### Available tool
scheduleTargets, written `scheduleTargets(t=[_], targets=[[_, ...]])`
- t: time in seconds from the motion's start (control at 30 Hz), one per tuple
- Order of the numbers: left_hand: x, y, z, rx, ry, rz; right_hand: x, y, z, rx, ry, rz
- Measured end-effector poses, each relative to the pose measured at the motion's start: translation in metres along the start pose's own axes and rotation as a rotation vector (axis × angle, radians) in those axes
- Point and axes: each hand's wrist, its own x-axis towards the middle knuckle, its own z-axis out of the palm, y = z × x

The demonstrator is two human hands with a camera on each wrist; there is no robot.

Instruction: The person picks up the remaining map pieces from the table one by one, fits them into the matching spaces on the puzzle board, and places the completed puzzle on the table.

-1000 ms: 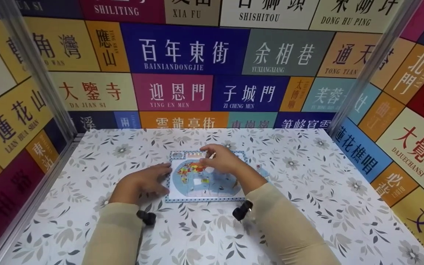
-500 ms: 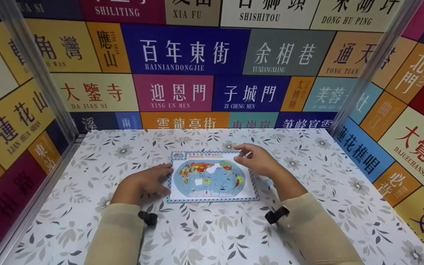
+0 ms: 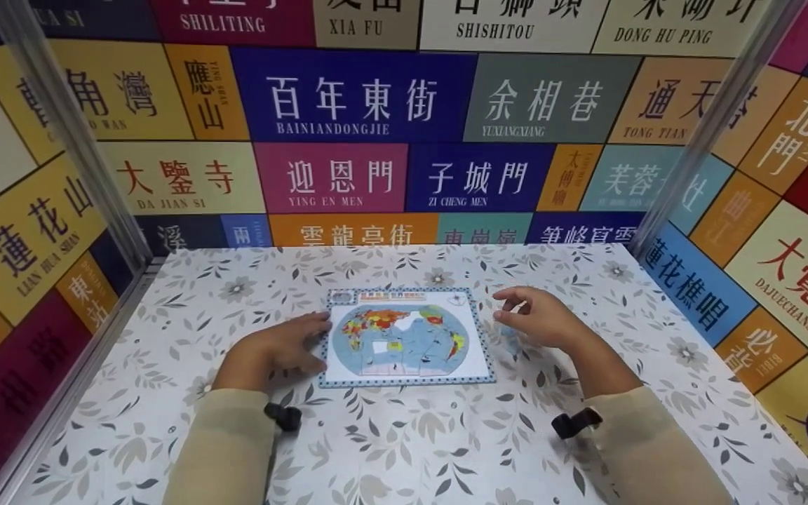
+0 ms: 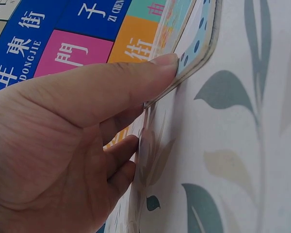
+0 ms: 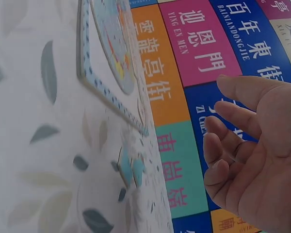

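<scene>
A world map jigsaw puzzle (image 3: 404, 379) lies flat in a board with a blue dotted border. White patches show within its blue map, near the top middle and lower left. My left hand (image 3: 274, 351) rests at the board's left edge. In the left wrist view its thumb (image 4: 150, 77) touches the board's corner, and the other fingers lie loosely bent alongside. To the right of the board, my right hand (image 3: 541, 319) hovers above the table with relaxed fingers and nothing in them. Light blue puzzle pieces (image 5: 131, 167) lie on the table near that hand, partly hidden by it in the head view.
The table (image 3: 404, 449) wears a white cover printed with grey flowers and leaves. Walls of coloured sign panels (image 3: 362, 98) stand behind it and on both sides. Metal posts (image 3: 106, 168) rise at the back corners.
My right hand has moved from over the middle of the map to the right, past the board's edge, uncovering the upper right of the map. The left hand has stayed at the left edge.
</scene>
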Motion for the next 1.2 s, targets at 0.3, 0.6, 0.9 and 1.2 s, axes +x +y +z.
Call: scheduleTargets(t=[0.3,0.6,0.9,1.2], targets=[[0.000,0.000,0.001,0.012,0.003,-0.004,-0.011,0.019,-0.009,-0.033,-0.013,-0.006],[0.000,0.001,0.002,0.015,0.016,-0.010,-0.015,0.035,-0.010,-0.020,-0.027,0.004],[0.000,0.000,0.002,-0.047,0.026,-0.067,-0.010,0.045,0.004,-0.005,-0.085,-0.006],[0.000,0.001,0.002,-0.041,0.025,-0.073,-0.006,0.054,0.009,-0.014,-0.099,0.042]])
